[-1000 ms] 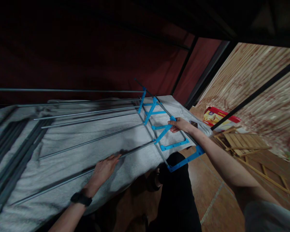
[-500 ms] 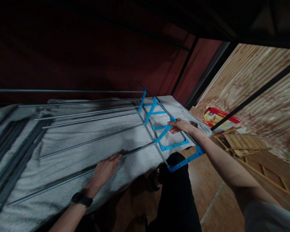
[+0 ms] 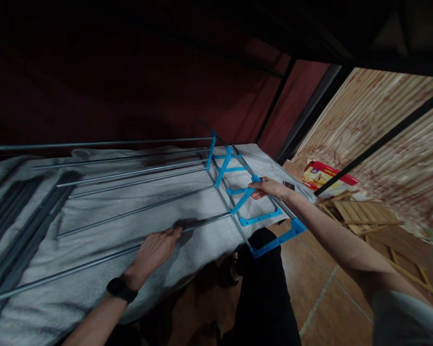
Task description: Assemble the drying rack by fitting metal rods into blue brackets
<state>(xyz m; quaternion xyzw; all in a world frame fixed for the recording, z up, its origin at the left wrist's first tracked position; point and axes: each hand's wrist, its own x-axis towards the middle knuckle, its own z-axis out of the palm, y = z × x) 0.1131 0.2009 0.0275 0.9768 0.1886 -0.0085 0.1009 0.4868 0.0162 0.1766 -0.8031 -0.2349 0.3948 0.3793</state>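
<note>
My left hand [image 3: 159,247] is closed around the nearest long metal tube [image 3: 75,266], whose right end meets a blue plastic bracket. My right hand [image 3: 265,187] grips that blue bracket [image 3: 242,201] at its upper end, by the crossing metal rod. The bracket belongs to a rack frame of thin rods with several blue plastic connectors [image 3: 223,166]. More metal tubes [image 3: 137,211] run leftward from the frame over a grey-white cloth [image 3: 187,226]. My right fingertips are partly hidden behind the bracket.
Several dark grey tubes [image 3: 25,235] lie at the left of the cloth. A phone [image 3: 288,185] rests near its right edge. On the tiled floor are a red and yellow box [image 3: 326,175] and folded wooden pieces [image 3: 368,211]. A dark post [image 3: 382,137] slants across the right.
The held tube's far left end has swung toward the left edge of the view. The upper tubes' left ends have tipped slightly downward. Both hands keep nearly the same places.
</note>
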